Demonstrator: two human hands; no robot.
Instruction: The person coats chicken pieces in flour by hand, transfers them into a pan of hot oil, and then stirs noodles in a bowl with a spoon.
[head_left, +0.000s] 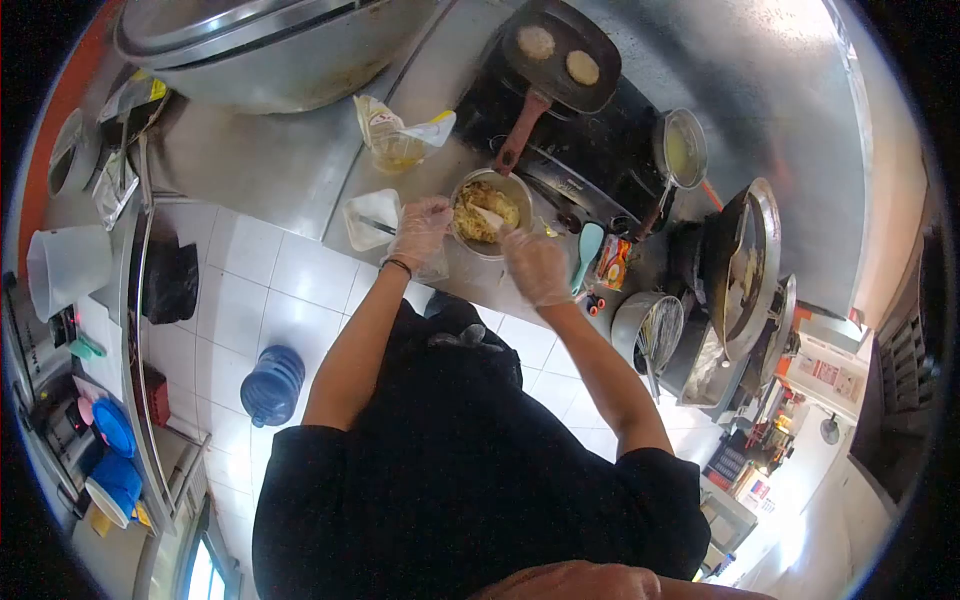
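Working the mixture [482, 208] well calls for the pale utensil [487, 216] to reach down to the base and along the wall of the bowl [526, 190], folding the outer part inward in unhurried turns rather than jabbing at the middle. A firm brace at the rim on the left-hand side would stop the bowl from turning with each stroke, and a low grip gives better control (though gloved fingers are best held clear of the food).

The hands are apart, one at either side of the bowl, which sits between them. The right hand [537, 266], in a clear glove, is closed around the upper end of the utensil, whose lower end is in the mixture. The left hand [423, 232], also gloved, has its thumb and fingers drawn close together at the near-left rim; whether they pinch it or merely rest beside it, I cannot tell.

A white container [368, 212] lies just left of the left hand, with an open plastic bag [398, 140] beyond it. A teal utensil [586, 252] lies just right of the right hand.
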